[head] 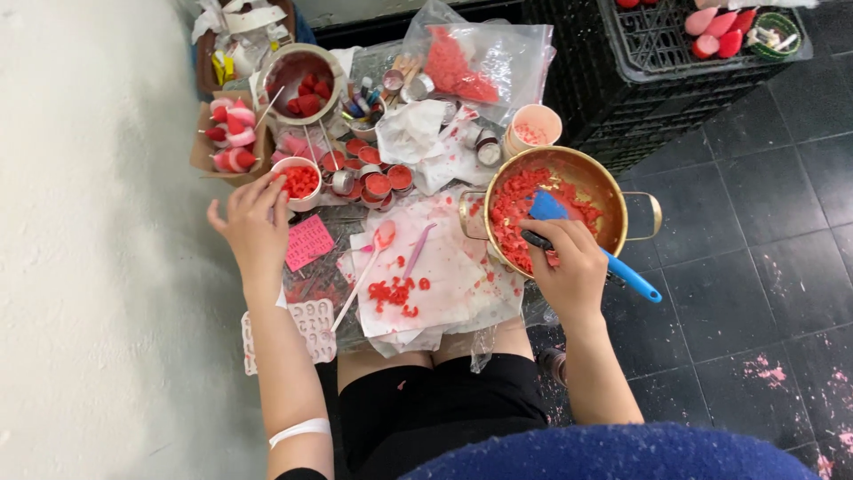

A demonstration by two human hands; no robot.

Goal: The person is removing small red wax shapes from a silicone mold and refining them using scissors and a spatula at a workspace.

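Closest to you, your knees sit under the near edge of the low bench (330, 224), where crumpled white paper (449, 276) carries a scatter of red wax bits (394, 293) and two pink spoons (373, 258) lying at a slant. At about 4 o'clock from the paper, your right hand (569, 267) is closed around a blue spatula (577, 240), its handle sticking out toward 4 o'clock and its blade down inside the brass pot (613, 191), which holds red wax crumbs (520, 209) mostly on its left side. At 9 o'clock from the paper, your left hand (253, 227) has its fingers loosely curled, holding nothing, fingertips touching the rim of a small white cup (298, 182) filled with red pieces. A pink card (308, 240) lies just beside that hand, and a white mould tray (306, 324) rests by your forearm. Farther out, small round tins (373, 178) of red wax cluster at 12 o'clock, with a cardboard box of pink-and-red candles (229, 133) at 10 o'clock, a metal bowl (298, 76) of red chunks behind it, and a clear bag of red granules (471, 58) beyond the pot. A black crate (622, 98) stands farthest, at 1 o'clock.
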